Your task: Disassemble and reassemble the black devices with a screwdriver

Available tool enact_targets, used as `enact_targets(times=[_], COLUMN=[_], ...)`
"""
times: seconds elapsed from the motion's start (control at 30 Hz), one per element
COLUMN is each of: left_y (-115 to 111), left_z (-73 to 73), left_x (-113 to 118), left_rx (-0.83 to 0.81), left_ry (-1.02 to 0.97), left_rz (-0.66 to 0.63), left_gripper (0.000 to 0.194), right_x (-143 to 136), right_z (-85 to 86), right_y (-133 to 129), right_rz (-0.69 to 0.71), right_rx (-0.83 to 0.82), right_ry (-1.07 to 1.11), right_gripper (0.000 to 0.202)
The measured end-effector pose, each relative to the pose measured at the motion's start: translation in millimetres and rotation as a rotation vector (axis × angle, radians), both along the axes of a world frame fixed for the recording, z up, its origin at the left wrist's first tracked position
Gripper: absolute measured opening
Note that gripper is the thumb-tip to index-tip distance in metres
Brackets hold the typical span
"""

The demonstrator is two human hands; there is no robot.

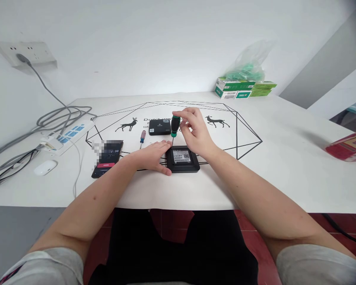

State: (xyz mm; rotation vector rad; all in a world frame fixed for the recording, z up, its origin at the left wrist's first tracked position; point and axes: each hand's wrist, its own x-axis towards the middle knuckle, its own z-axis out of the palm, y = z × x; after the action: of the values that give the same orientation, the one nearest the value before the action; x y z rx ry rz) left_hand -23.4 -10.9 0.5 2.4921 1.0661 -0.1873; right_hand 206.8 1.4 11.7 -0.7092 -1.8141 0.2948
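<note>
A black box-shaped device [182, 157] with a white label lies on the table, close to its front edge. My left hand [152, 156] rests flat at the device's left side, thumb and fingers spread, touching its edge. Above the device's upper left corner, my right hand [194, 128] grips a green and black screwdriver [175, 126], held upright with its shaft pointing down at that corner. Whether the tip sits in a screw is too small to tell. Behind the device lies a smaller black box [160, 127], and left of that a second screwdriver [142, 136].
A phone [108, 158], a white earphone case [46, 168], glasses [13, 168] and a power strip [74, 136] with cables occupy the left side. Green and white boxes [235, 89] with a plastic bag stand at the back right. A red package [348, 146] is at the far right.
</note>
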Motion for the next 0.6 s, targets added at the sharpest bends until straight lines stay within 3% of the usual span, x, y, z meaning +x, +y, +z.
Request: enact_targets(times=[0.23, 0.6], left_y=[1.6, 1.1], left_z=[-3.0, -2.0], left_x=[-0.5, -0.2], left_rx=[0.002, 0.004], left_ry=[0.011, -0.003], left_rz=[0.027, 0.013], left_gripper=[0.142, 0.141], right_x=[-0.1, -2.5], right_z=[0.0, -4.6], right_y=[-1.6, 1.1], right_rz=[0.036, 0.021], right_rx=[-0.101, -0.132], right_ry=[0.04, 0.08], right_gripper=[0.031, 0.042])
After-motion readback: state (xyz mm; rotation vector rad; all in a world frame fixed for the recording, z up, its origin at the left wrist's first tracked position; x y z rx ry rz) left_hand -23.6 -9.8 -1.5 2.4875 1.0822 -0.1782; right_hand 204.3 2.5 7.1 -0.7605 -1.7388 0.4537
